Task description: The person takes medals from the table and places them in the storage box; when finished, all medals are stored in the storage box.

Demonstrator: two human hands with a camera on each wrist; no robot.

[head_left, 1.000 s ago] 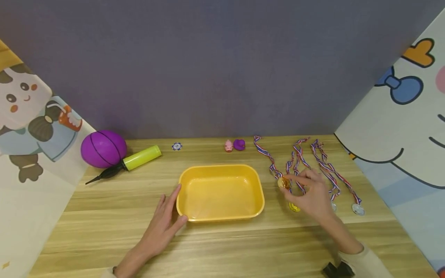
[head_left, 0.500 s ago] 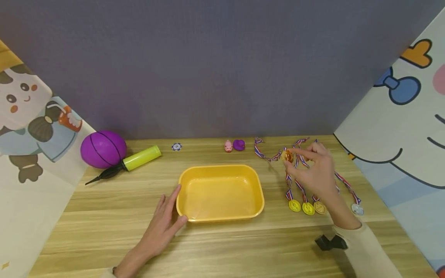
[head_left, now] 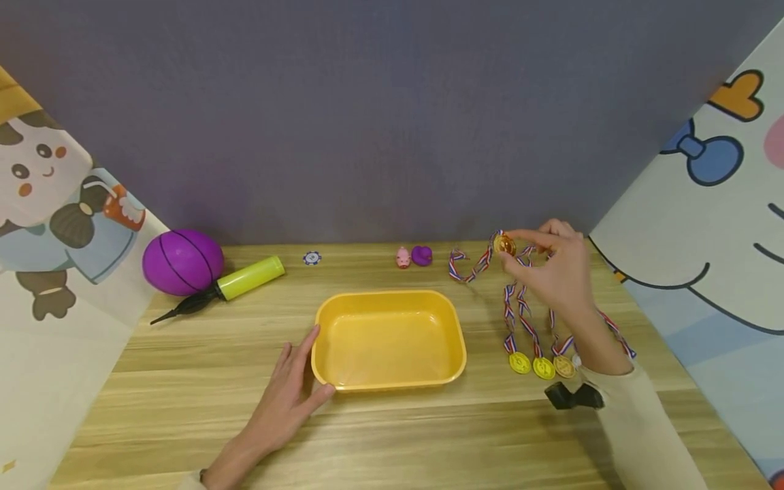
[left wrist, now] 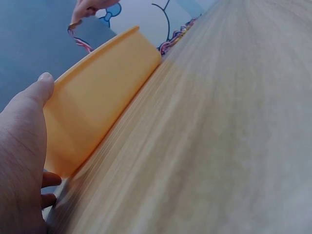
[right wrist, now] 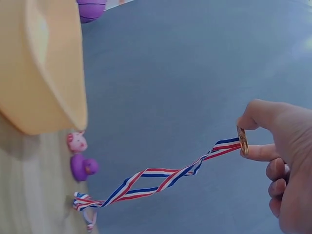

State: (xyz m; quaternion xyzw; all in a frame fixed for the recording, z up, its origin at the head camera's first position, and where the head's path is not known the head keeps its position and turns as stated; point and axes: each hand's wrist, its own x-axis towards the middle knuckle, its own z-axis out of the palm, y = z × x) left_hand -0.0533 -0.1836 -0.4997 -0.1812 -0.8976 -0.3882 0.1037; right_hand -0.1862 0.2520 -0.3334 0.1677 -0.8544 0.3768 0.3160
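My right hand (head_left: 554,269) pinches a gold medal (head_left: 504,245) between thumb and forefinger, raised above the back right of the table. In the right wrist view the medal (right wrist: 242,141) shows edge-on, and its red, white and blue ribbon (right wrist: 156,180) trails down to the tabletop. My left hand (head_left: 290,391) rests flat against the front left corner of the empty yellow tub (head_left: 389,338); its thumb (left wrist: 34,97) lies on the tub wall (left wrist: 97,107). Three more gold medals (head_left: 542,366) with ribbons lie on the table below my right hand.
A purple ball (head_left: 182,261) and a yellow-green pump (head_left: 229,285) lie at the back left. A small blue chip (head_left: 312,258), a pink pig toy (head_left: 402,257) and a purple duck toy (head_left: 421,255) sit along the back edge. Printed panels wall both sides.
My right hand has lifted the gold medal off the table and carried it up and toward the back, its ribbon trailing. The left hand has stayed on the tub.
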